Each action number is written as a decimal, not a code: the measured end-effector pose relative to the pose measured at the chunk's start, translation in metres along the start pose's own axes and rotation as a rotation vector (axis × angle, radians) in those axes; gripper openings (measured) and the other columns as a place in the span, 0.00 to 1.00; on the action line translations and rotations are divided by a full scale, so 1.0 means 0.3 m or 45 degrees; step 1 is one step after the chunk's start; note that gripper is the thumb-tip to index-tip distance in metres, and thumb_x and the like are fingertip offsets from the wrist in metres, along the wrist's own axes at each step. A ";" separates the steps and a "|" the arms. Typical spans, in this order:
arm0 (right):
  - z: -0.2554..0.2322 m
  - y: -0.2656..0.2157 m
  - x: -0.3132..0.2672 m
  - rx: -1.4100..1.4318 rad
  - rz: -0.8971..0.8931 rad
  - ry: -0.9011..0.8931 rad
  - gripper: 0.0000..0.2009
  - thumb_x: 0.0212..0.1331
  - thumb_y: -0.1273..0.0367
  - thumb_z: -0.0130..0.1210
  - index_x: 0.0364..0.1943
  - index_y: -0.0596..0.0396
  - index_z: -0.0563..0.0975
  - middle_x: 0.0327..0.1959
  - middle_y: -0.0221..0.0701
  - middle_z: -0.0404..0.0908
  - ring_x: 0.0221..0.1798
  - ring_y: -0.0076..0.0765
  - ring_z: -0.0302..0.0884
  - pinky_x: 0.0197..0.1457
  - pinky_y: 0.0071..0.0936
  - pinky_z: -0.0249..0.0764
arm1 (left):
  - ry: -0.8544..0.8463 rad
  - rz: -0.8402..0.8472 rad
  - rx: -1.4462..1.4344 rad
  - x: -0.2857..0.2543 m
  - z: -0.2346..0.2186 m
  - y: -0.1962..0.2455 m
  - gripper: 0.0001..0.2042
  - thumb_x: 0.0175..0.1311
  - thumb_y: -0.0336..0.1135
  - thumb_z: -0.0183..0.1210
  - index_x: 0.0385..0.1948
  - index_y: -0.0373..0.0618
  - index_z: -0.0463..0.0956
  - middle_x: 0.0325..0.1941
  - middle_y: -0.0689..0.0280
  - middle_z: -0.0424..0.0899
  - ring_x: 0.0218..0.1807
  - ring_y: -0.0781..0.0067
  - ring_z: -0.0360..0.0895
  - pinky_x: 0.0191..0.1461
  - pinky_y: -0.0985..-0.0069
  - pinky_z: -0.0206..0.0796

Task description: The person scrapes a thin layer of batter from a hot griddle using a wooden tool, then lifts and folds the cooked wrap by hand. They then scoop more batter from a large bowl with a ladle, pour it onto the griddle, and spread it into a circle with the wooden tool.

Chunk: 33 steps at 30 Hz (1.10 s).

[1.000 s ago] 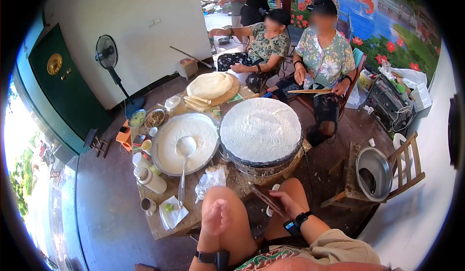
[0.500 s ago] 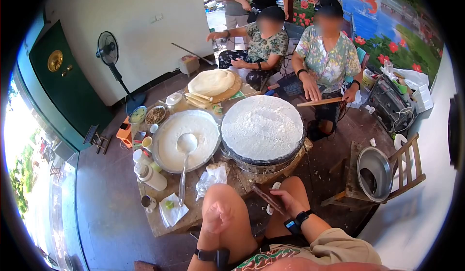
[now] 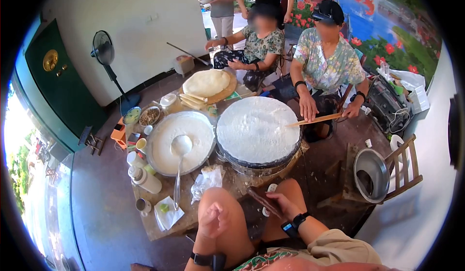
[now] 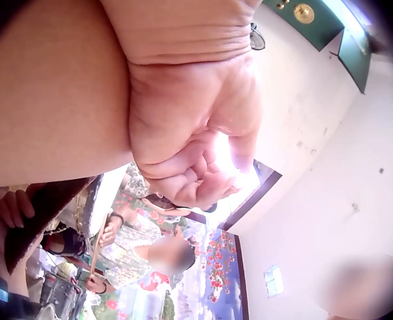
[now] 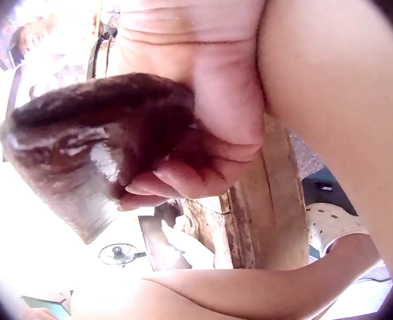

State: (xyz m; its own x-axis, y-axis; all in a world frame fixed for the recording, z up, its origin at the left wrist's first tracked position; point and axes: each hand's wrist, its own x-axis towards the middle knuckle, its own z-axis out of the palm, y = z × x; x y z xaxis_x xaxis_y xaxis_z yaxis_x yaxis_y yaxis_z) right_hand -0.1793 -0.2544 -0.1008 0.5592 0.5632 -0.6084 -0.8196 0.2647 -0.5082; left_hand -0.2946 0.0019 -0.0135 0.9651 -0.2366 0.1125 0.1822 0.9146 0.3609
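Note:
The right hand (image 3: 286, 206) grips a dark brown flat piece (image 3: 264, 199) above the right thigh; in the right wrist view its fingers curl under the dark piece (image 5: 96, 143). Resting on the left knee, the left hand (image 3: 213, 221) has loosely curled fingers and holds nothing; the left wrist view shows that hand (image 4: 190, 133) palm side. In front stands a round griddle (image 3: 259, 162) covered by a white layer (image 3: 256, 125). Beside it on the left is a wide metal basin (image 3: 154, 162) of white batter with a ladle (image 3: 181, 146) in it.
A seated person (image 3: 324, 57) holds a wooden stick (image 3: 317, 120) with its tip at the griddle's right edge. Bottles (image 3: 145, 180), crumpled paper (image 3: 207, 181) and a board of flatbread (image 3: 207, 83) lie on the table. A chair holds a metal bowl (image 3: 372, 174) at right.
The seated person's stick has moved left and now reaches over the griddle's white layer. Both my hands keep nearly the same pose; the head view has shifted slightly.

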 end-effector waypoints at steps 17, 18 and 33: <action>0.031 -0.040 -0.015 -0.027 0.065 0.073 0.16 0.55 0.64 0.52 0.48 0.49 0.70 0.33 0.32 0.78 0.29 0.33 0.75 0.31 0.30 0.73 | -0.070 -0.012 -0.053 0.003 -0.011 0.015 0.10 0.62 0.38 0.52 0.42 0.46 0.71 0.26 0.69 0.63 0.23 0.77 0.58 0.18 0.85 0.53; 0.038 -0.042 -0.025 -0.012 0.067 0.072 0.17 0.55 0.64 0.52 0.48 0.49 0.70 0.33 0.32 0.78 0.30 0.32 0.75 0.31 0.29 0.73 | -0.072 -0.005 -0.036 0.001 -0.014 0.010 0.10 0.62 0.38 0.52 0.42 0.46 0.70 0.26 0.69 0.63 0.23 0.77 0.58 0.19 0.85 0.53; 0.000 -0.019 0.020 0.026 0.063 0.011 0.17 0.55 0.64 0.52 0.49 0.50 0.69 0.37 0.32 0.78 0.33 0.34 0.76 0.33 0.33 0.73 | -0.090 0.017 -0.044 0.006 -0.010 0.011 0.11 0.63 0.39 0.52 0.43 0.46 0.70 0.26 0.70 0.64 0.25 0.78 0.59 0.20 0.85 0.54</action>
State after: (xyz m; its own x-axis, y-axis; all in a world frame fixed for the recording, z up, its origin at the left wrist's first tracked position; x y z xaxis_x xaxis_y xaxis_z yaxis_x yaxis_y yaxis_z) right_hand -0.1713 -0.2526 -0.1014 0.5191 0.5693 -0.6375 -0.8484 0.2527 -0.4652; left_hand -0.2918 0.0054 -0.0151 0.9519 -0.2461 0.1828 0.1773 0.9284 0.3266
